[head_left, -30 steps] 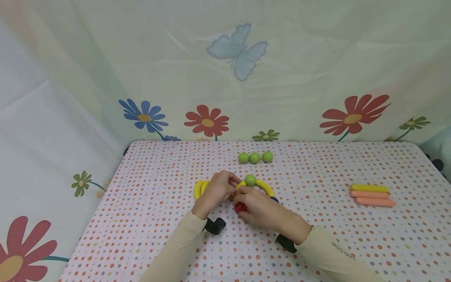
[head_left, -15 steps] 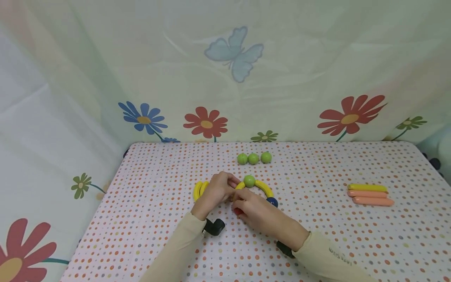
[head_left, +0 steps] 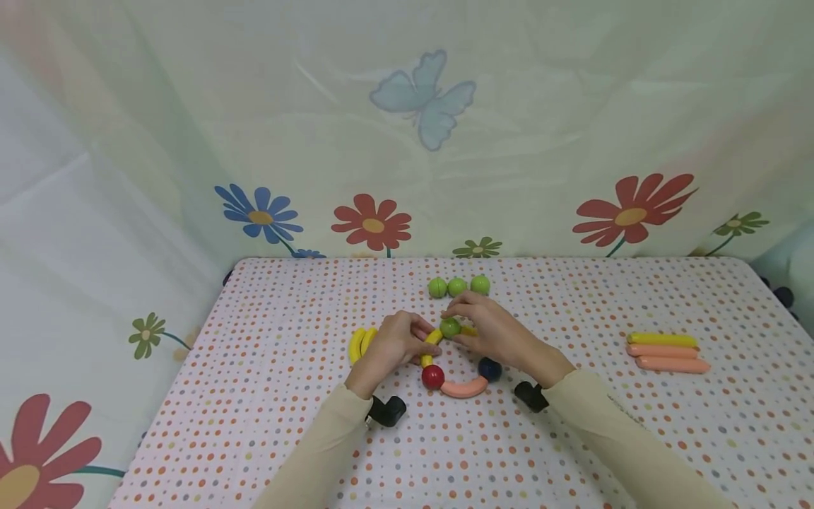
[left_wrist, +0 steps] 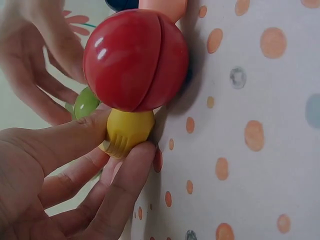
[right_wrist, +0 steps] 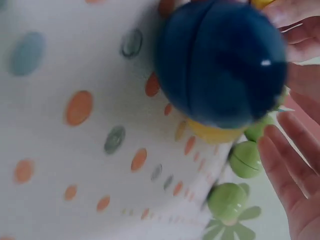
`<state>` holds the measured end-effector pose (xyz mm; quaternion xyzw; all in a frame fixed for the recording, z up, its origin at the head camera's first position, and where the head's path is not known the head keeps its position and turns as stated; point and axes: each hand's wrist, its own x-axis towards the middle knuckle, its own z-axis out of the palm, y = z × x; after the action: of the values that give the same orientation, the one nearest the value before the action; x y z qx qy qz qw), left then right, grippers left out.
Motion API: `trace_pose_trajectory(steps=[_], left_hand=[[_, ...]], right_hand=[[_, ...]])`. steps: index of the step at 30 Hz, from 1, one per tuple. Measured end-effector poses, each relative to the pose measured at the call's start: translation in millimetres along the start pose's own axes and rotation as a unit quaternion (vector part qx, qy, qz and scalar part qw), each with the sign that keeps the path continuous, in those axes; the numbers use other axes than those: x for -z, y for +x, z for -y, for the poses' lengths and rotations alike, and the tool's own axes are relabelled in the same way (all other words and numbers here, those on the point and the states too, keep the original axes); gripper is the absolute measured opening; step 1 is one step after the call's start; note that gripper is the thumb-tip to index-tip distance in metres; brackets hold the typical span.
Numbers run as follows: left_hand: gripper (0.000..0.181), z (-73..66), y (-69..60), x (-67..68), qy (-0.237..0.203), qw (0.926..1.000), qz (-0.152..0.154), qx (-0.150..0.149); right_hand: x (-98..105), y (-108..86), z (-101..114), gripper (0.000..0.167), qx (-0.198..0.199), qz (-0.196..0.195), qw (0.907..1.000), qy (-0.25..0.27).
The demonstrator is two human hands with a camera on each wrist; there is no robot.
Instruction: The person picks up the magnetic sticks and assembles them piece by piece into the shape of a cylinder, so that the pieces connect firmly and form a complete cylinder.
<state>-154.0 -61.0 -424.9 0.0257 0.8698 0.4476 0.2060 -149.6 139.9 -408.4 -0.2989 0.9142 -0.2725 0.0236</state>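
Small balls and curved rods form a ring on the table. My left hand (head_left: 396, 343) pinches a yellow curved rod (left_wrist: 131, 127) beside the red ball (head_left: 433, 377). At the ring's far side, my right hand (head_left: 492, 329) holds the green ball (head_left: 450, 327) between thumb and fingers. Another yellow curved rod (head_left: 468, 331) shows at that ball's right, mostly hidden by the right hand. A salmon curved rod (head_left: 464, 388) spans from the red ball to the dark blue ball (head_left: 490, 370). In the right wrist view, the blue ball (right_wrist: 220, 65) looms close.
Three green balls (head_left: 457, 286) line up behind the ring. Yellow curved rods (head_left: 358, 345) lie left of the left hand. Yellow and salmon sticks (head_left: 668, 350) lie side by side at the right. A flowered curtain (head_left: 509, 141) hangs behind the dotted table (head_left: 254, 424).
My right hand has moved from the red ball up and right to the green ball, uncovering the red ball and the salmon rod. The left hand stays in place.
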Motion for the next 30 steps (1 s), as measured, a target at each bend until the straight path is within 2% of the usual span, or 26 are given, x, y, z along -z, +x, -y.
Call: trace_pose_trajectory(steps=[5,12,16,18,21,26,30], left_hand=[[0.029,1.1,-1.3,-2.1,-0.006,1.0000,0.001,0.000],[0.027,0.8,-2.4,-1.6,-0.006,1.0000,0.001,-0.003],[0.028,-0.4,-2.2,-2.3,-0.008,1.0000,-0.002,-0.003],[0.028,-1.5,-3.6,-2.9,-0.006,1.0000,-0.005,-0.005],[0.029,-2.1,-7.4,-4.7,0.001,0.9999,-0.010,-0.012],[0.027,-1.1,-15.1,-6.5,0.008,0.9995,0.000,-0.032],[0.028,-2.2,-16.9,-5.0,0.025,0.9992,0.000,-0.032]], right_hand=[[-7.9,13.9,-8.1,0.031,-0.011,0.035,0.9993,0.003],[-10.3,16.0,-9.4,0.031,-0.018,0.022,0.9996,0.002],[-5.9,8.4,-14.4,0.033,-0.013,0.023,0.9992,0.030],[1.1,-0.4,-18.3,0.031,-0.018,0.017,0.9983,0.053],[17.8,-19.2,-27.6,0.025,-0.032,0.002,0.9982,0.051],[60.8,-64.0,-54.8,0.019,-0.055,-0.010,0.9978,-0.036],[93.8,-103.6,-93.5,0.026,-0.048,-0.030,0.9927,-0.107]])
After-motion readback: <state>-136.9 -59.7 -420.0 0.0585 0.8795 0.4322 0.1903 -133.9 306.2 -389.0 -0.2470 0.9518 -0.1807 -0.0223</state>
